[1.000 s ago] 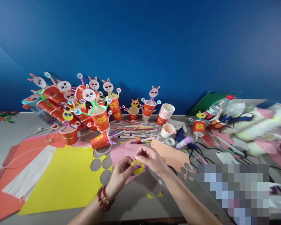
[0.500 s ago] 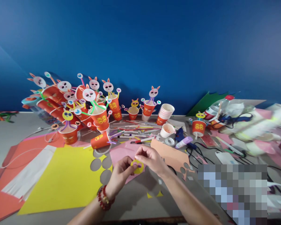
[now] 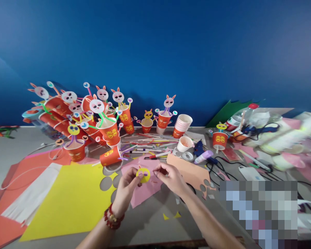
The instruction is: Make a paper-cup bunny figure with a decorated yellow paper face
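- Blue wall (image 3: 155, 52) right across the top of the frame, grey table (image 3: 145, 226) below it, and we're packed with craft bits!
- Just below centre, our left hand (image 3: 124, 188) clamps a yellow disc (image 3: 143, 178) between thumb and fingers; we see purple eye shapes on it.
- Immediately right, our right hand (image 3: 172, 180) has thumb and fingertips drawn close; whether they grip anything, we can't tell.
- Red beads (image 3: 112, 218) circle our left wrist.
- Beneath the disc we have a pink sheet (image 3: 138, 199); lower left, a big yellow sheet (image 3: 69, 200).
- Right of centre, a peach sheet (image 3: 185, 169), then a tape roll (image 3: 188, 156) and a purple-capped tube (image 3: 203, 157).
- Left of centre, a red cup (image 3: 110, 156) lies on its side.
- Farther out, middle left, we spot clustered rabbit-faced cups (image 3: 111, 131); a cup stack (image 3: 182, 126) stands right of centre.
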A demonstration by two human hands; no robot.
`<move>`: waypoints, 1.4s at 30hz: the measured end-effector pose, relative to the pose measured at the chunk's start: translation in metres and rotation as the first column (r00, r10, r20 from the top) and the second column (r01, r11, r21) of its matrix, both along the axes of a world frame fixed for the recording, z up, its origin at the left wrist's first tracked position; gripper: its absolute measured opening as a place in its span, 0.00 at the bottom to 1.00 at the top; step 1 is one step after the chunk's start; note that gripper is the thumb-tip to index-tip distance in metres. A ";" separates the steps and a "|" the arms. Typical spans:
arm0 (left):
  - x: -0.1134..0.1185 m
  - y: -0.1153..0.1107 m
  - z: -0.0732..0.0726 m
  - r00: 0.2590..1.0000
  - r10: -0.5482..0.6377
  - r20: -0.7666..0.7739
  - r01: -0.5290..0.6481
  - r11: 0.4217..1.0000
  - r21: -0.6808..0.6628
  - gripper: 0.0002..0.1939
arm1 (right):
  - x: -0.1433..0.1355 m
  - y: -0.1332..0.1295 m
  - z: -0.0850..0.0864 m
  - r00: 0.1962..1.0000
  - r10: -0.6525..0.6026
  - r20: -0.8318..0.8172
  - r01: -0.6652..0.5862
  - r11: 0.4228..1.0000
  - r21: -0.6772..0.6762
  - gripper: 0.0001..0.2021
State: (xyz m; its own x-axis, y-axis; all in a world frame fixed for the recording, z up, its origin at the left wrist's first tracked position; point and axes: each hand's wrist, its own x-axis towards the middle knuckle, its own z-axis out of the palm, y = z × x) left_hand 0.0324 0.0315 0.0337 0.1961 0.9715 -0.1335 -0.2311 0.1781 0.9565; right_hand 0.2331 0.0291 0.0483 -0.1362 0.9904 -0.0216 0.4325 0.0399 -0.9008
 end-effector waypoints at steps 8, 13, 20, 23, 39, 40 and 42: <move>0.003 -0.002 0.005 1.000 0.004 0.002 -0.004 1.000 -0.010 0.19 | -0.011 -0.011 -0.008 0.708 0.166 0.687 -0.174 0.983 -0.059 0.08; 0.004 -0.003 0.004 1.000 -0.006 0.016 0.006 1.000 -0.024 0.18 | -0.018 -0.008 -0.008 0.701 0.167 0.694 -0.161 0.984 -0.074 0.07; 0.003 -0.004 0.003 0.999 -0.026 0.042 0.026 0.999 -0.018 0.19 | -0.011 -0.012 -0.015 0.805 0.110 0.582 -0.108 0.993 -0.039 0.12; 0.004 -0.004 0.003 0.998 -0.035 0.044 0.035 0.999 -0.015 0.19 | -0.004 -0.013 -0.017 0.966 0.010 0.260 -0.013 1.000 0.007 0.11; 0.010 -0.013 -0.013 0.988 -0.150 0.043 0.151 0.988 -0.020 0.17 | -0.009 -0.008 0.002 0.809 -0.235 -0.538 0.131 0.966 -0.225 0.10; 0.010 -0.013 -0.013 0.987 -0.158 0.043 0.158 0.987 -0.018 0.17 | -0.010 -0.009 0.003 0.808 -0.234 -0.541 0.131 0.966 -0.223 0.10; 0.010 -0.013 -0.013 0.984 -0.172 0.045 0.173 0.985 -0.017 0.17 | -0.011 -0.009 0.005 0.804 -0.236 -0.546 0.130 0.965 -0.226 0.10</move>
